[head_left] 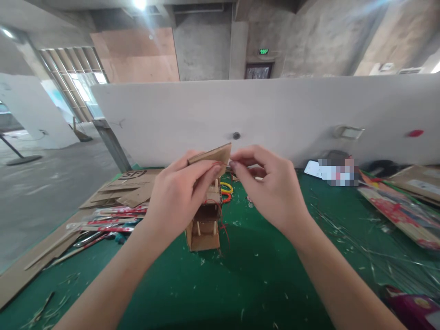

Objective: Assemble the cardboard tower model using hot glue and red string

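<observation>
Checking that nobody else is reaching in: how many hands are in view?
2: the left hand holds the cardboard piece; the right hand is just right of it.

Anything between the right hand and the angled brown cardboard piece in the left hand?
Nothing visible blocks it. Right hand is close beside the cardboard piece; only a thin strand shows near its fingertips.

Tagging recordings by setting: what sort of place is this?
Probably a makeshift craft workspace inside an unfinished or bare-walled building: a green tabletop strewn with scraps, cardboard pieces on its left side, and raw concrete walls with a lit exit sign behind.
</observation>
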Tool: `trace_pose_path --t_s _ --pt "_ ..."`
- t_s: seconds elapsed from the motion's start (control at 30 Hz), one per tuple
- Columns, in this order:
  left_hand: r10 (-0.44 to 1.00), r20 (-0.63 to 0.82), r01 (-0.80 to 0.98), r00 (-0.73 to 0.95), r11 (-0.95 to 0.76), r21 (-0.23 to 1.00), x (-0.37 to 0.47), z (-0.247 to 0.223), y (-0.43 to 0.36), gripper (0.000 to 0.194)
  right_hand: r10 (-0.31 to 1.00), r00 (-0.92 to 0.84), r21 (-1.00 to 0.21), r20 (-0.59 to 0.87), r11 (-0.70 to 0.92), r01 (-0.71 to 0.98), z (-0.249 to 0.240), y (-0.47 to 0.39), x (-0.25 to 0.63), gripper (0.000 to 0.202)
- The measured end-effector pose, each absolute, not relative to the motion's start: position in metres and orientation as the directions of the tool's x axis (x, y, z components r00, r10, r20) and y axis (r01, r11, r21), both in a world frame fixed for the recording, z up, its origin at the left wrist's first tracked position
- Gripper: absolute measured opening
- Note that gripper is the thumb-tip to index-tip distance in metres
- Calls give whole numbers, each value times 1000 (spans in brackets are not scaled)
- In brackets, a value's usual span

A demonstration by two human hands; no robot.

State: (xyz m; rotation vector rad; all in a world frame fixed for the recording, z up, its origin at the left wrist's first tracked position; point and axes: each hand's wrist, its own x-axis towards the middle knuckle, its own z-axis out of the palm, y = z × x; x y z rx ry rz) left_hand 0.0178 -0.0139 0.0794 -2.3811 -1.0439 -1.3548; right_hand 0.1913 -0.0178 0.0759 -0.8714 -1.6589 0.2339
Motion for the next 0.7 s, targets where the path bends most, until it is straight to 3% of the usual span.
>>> trace_pose_path --t_s 0.1,0.27,0.43,0.7 --pt "459 815 671 354 -732 121 16 78 -11 24 598 -92 -490 796 727 481 72 -13 191 15" --pt "431 851 713 300 -694 100 19 74 -9 36 687 -35 -642 726 695 323 70 -14 187 14" --pt "408 866 681 290 -724 113 22 75 -10 13 735 -10 -717 678 663 216 70 -13 185 11" --pt "355 891 687 284 -724 69 20 73 -8 12 808 -9 -804 589 587 99 75 -17 184 11"
